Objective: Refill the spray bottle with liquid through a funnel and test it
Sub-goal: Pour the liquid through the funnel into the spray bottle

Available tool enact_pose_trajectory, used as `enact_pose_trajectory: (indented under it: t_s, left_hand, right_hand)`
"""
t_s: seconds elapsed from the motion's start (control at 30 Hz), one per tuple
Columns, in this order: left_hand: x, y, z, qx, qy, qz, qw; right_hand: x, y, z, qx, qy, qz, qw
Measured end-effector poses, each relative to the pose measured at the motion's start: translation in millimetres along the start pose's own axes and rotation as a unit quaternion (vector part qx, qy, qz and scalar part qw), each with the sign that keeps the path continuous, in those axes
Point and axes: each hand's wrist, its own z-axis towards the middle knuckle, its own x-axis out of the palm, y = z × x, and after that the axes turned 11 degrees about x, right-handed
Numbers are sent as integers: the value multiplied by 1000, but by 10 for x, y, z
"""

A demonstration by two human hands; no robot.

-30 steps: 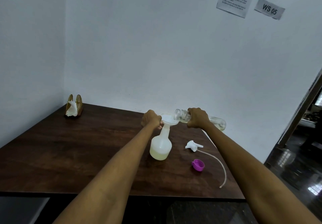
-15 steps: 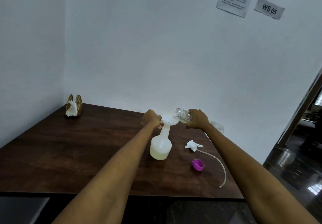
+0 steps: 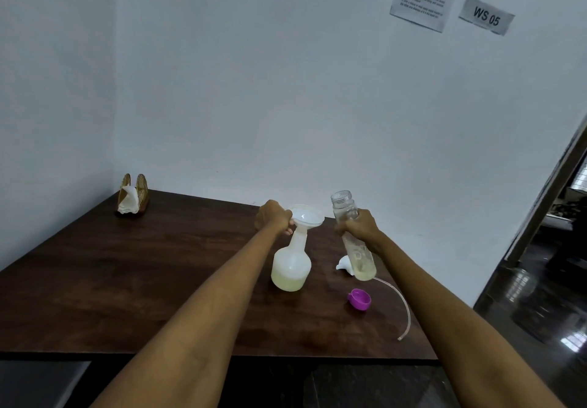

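The right hand [image 3: 360, 226] swings the clear bottle [image 3: 354, 239] up from its pouring tilt. A second ago it lies nearly level with its mouth over the funnel [image 3: 306, 218]; now it stands almost upright, mouth on top and clear of the funnel, well to its right. The pale liquid, then spread along the bottle's side, now sits at its bottom. The bottle's base now covers part of the spray head [image 3: 344, 264] by the table's right edge.
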Motion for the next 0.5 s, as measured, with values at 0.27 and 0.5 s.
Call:
enact_pose_trajectory:
  t_s: [0.27, 0.5]
  left_hand:
    - [-9, 38, -19, 7, -5, -6, 1000]
    - [-19, 90, -25, 8, -7, -36, 999]
  right_hand:
    - [20, -63, -64, 15, 38, 95, 995]
    - [80, -186, -48, 34, 27, 132, 990]
